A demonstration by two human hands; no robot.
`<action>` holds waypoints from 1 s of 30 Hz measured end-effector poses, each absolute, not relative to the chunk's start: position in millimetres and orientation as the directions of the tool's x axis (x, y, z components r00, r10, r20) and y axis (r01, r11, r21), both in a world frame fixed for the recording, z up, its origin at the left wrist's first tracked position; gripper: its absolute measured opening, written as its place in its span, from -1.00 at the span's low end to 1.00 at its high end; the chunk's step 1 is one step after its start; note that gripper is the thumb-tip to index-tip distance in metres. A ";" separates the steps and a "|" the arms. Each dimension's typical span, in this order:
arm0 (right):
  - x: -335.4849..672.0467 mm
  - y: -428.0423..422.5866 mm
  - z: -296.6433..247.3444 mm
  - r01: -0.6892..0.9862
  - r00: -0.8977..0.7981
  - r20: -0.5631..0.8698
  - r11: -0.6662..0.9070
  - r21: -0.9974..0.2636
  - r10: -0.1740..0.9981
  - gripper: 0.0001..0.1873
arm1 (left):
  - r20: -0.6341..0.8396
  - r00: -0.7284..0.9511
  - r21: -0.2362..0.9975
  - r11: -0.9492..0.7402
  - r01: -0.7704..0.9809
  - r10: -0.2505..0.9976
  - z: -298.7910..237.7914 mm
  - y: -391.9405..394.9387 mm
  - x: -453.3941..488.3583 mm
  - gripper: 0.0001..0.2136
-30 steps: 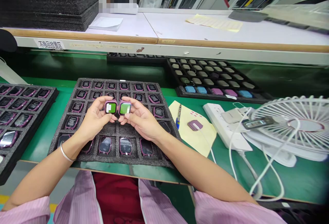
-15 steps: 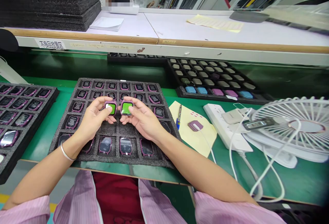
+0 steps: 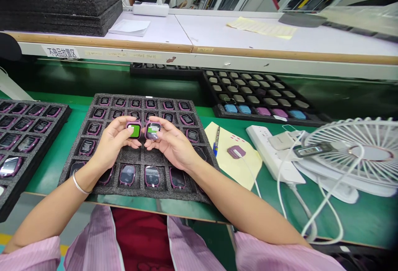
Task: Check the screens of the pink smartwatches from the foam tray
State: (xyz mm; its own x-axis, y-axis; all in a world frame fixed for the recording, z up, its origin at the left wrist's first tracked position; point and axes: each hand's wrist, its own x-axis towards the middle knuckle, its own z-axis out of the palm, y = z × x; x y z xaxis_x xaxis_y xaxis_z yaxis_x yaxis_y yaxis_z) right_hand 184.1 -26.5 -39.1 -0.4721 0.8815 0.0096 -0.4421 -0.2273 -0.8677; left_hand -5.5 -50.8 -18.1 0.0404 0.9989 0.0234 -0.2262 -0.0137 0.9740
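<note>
Outer garment (image 3: 194, 248): pinkish lilac with fine paler stripes, open down my front at bottom centre, white piping along both front edges. Inner top (image 3: 141, 238): deep red, a dark looping mark at the bottom edge of the frame, too cropped to read. My left sleeve (image 3: 34, 255), lower left corner, and right sleeve (image 3: 286, 256), lower right: same striped cloth, forearms bare below. Left wrist: one smooth, silver-coloured bangle (image 3: 81, 184), plain and narrow.

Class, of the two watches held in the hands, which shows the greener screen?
The left watch, in the left hand: its visible screen is mostly green. The right watch, in the right hand, shows green only partly, among white and greyish areas.
</note>
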 end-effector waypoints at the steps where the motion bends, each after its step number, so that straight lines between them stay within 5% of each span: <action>1: 183.9 -26.1 -39.2 -0.444 -0.475 0.008 -0.231 -0.866 0.880 -0.55 | 0.027 0.030 0.975 -0.019 -0.220 0.999 -18.9 -50.5 -5.7 -0.69; 10: 184.2 -25.6 -37.1 -0.465 -0.479 0.010 -0.244 -0.851 0.878 -0.59 | 0.043 0.024 0.976 -0.037 -0.214 0.999 -17.1 -51.0 -5.2 -0.56; 17: 184.6 -25.9 -38.2 -0.457 -0.484 0.016 -0.237 -0.857 0.875 -0.59 | 0.028 0.008 0.976 -0.025 -0.214 1.000 -18.1 -50.0 -5.6 -0.69; 30: 184.3 -25.2 -39.8 -0.471 -0.490 0.019 -0.246 -0.847 0.871 -0.60 | 0.001 0.003 0.979 0.000 -0.206 1.000 -15.5 -51.3 -4.8 -0.62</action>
State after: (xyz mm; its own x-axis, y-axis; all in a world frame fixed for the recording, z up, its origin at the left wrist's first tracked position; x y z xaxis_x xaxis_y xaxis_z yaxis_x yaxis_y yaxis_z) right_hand 184.3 -25.2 -39.8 -0.4902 0.8714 0.0190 -0.4709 -0.2464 -0.8470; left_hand -4.8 -51.3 -15.5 0.0034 1.0000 0.0012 -0.2056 -0.0005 0.9786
